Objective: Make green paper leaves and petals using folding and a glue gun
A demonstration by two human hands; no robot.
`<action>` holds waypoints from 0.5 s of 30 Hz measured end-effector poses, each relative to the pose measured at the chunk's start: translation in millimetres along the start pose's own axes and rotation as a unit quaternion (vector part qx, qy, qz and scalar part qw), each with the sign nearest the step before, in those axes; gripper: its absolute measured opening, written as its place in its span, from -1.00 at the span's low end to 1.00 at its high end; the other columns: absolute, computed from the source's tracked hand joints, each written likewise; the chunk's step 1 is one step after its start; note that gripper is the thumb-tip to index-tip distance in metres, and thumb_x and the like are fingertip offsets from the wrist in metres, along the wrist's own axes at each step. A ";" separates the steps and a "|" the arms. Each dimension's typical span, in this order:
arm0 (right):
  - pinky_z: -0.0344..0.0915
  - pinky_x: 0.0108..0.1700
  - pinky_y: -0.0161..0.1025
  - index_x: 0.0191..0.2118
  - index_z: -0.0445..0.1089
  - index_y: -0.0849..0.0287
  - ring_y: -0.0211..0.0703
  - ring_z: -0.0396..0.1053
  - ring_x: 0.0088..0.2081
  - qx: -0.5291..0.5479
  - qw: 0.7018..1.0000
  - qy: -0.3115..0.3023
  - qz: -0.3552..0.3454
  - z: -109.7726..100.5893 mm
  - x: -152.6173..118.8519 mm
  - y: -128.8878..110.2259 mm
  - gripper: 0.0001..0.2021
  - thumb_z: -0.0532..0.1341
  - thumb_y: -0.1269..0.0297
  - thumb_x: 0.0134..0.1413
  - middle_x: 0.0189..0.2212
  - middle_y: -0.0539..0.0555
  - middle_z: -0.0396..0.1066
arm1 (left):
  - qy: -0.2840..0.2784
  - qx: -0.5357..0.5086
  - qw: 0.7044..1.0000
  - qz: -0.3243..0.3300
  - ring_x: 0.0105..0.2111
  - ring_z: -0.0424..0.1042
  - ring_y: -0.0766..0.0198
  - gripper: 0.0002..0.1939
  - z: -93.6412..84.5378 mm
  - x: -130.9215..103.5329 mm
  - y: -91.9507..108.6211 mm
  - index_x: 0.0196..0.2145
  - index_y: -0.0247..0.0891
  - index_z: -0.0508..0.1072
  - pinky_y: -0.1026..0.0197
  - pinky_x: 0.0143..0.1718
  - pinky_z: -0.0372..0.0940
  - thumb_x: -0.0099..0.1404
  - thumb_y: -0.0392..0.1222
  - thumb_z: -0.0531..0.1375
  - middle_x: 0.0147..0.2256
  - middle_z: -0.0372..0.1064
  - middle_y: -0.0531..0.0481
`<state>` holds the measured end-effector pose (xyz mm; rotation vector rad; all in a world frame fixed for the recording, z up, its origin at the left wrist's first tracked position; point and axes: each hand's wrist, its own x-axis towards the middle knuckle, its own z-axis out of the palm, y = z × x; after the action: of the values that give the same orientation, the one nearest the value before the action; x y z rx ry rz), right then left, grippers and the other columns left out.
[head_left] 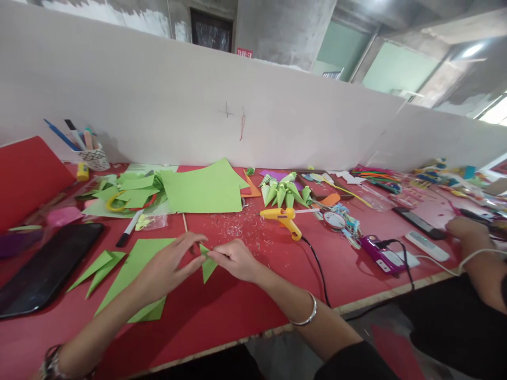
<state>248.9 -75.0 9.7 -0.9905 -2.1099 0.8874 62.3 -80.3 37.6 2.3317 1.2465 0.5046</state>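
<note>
Between my two hands is a small piece of green paper (pixel 208 269), its pointed end hanging down over the red table. My right hand (pixel 237 259) pinches it by the upper edge. From the other side my left hand (pixel 172 266) reaches to its top corner, thumb and fingers curved around it. Under my left forearm lies a larger green sheet (pixel 152 250). Two folded green paper triangles (pixel 99 267) rest left of that sheet. A yellow glue gun (pixel 283 217) lies beyond my right hand, and behind it sit several rolled green paper cones (pixel 283 192).
A black phone-like slab (pixel 51 264) lies at the left, near a black marker (pixel 129 229). Large green sheets (pixel 202 190) and a pen cup (pixel 94 157) stand toward the white partition. At right are a purple power strip (pixel 382 256), cables and another person's hand (pixel 469 232).
</note>
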 end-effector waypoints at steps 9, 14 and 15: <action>0.13 -0.37 -0.32 -0.09 0.21 0.21 -0.29 0.19 -0.49 0.071 0.986 0.090 0.117 7.3 5.1 11.8 -0.59 -0.21 0.08 0.20 -0.51 0.00 0.26 | 0.089 0.241 0.966 -0.034 0.05 0.10 -0.13 -0.18 1.1 -73.5 -61.6 0.16 -0.10 -0.02 -0.13 0.05 -0.04 -0.01 0.22 0.11 0.09 0.10 -0.12; 0.17 -0.32 -0.35 -0.06 0.22 0.18 -0.30 0.26 -0.38 -0.011 0.993 0.060 0.097 3.8 3.9 8.6 -0.70 -0.06 0.20 0.16 -0.34 0.05 0.31 | 0.014 0.276 0.957 -0.082 0.12 -0.01 -0.17 -0.13 1.8 -94.3 -68.9 0.13 -0.09 0.12 -0.19 0.08 -0.19 -0.12 0.31 0.12 0.13 0.07 -0.07; 0.17 -0.34 -0.36 -0.16 0.28 0.18 -0.30 0.26 -0.39 -0.031 0.996 0.032 0.083 3.5 3.5 7.5 -0.76 -0.04 0.24 0.15 -0.37 0.03 0.32 | -0.002 0.275 0.958 -0.088 0.13 -0.02 -0.15 -0.16 1.9 -96.0 -68.2 0.13 -0.06 0.10 -0.19 0.08 -0.21 -0.08 0.31 0.09 0.14 0.05 -0.04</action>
<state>247.4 -69.5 2.7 -1.2257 -2.0344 0.8634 -33.6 -128.1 -11.2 2.6117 1.7480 0.0932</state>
